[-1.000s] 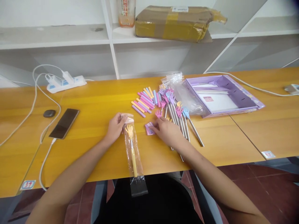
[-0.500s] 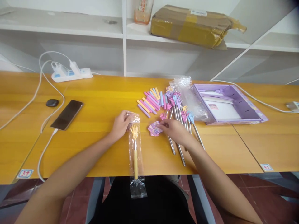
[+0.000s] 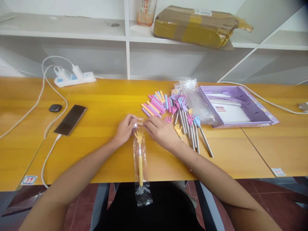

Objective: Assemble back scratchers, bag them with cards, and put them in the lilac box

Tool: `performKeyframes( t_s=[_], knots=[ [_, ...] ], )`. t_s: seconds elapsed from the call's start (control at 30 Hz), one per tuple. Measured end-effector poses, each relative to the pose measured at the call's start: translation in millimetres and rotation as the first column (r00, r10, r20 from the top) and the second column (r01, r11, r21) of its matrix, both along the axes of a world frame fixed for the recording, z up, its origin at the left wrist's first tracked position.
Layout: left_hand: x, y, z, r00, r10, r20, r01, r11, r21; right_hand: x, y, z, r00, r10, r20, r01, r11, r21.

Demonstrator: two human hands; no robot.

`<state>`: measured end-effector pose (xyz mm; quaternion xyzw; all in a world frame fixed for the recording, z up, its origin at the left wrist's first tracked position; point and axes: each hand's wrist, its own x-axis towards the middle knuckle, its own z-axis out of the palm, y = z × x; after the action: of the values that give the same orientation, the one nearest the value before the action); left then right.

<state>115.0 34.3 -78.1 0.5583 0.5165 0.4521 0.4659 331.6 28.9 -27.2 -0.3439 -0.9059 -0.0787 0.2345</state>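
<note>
My left hand (image 3: 125, 129) is closed, pinching the top of a clear plastic bag (image 3: 143, 199). Inside the bag lies a yellow back scratcher (image 3: 140, 163), its hand-shaped head towards the bag's mouth. The bag's lower end hangs over the table edge. My right hand (image 3: 161, 131) is closed at the bag's mouth, fingertips beside those of my left; what they pinch is hidden. To its right lies a pile of back scratchers (image 3: 190, 123) with metal rods and coloured heads. Several coloured sleeves (image 3: 154, 104) lie behind my hands.
A purple box (image 3: 250, 123) and clear plastic bags (image 3: 201, 106) sit at the right. On the left are a phone (image 3: 71, 119), a small black case (image 3: 55, 108) and a white power strip (image 3: 75, 79) with cables. A taped carton (image 3: 192, 27) and a bottle (image 3: 146, 12) stand on the shelf.
My right hand has moved left from the small pink cards to the bag's mouth. The cards are now out of sight, and a yellow scratcher head shows beside my right wrist.
</note>
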Motion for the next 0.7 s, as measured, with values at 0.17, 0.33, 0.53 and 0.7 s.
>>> performKeyframes(
  t_s=[0.17, 0.33, 0.53, 0.7],
  knots=[
    [1, 2, 0.2, 0.997, -0.052, 0.06, 0.051, 0.998, 0.02, -8, 20, -3.4, 0.997, -0.01, 0.072, 0.004, 0.997, 0.082],
    [1, 7, -3.6, 0.986, -0.062, 0.157, 0.06, 0.998, 0.02, -11, 37, 3.1, 0.999, -0.035, 0.015, 0.036, 0.999, -0.031],
    [2, 10, -3.0, 0.985, 0.006, 0.173, -0.002, 1.0, -0.023, -10, 52, 10.9, 0.998, -0.035, -0.059, 0.025, 0.987, -0.162],
    [0, 9, 2.8, 0.985, 0.022, 0.174, -0.016, 0.999, -0.036, -6, 61, 11.3, 0.995, -0.064, -0.078, 0.047, 0.977, -0.206]
  ],
)
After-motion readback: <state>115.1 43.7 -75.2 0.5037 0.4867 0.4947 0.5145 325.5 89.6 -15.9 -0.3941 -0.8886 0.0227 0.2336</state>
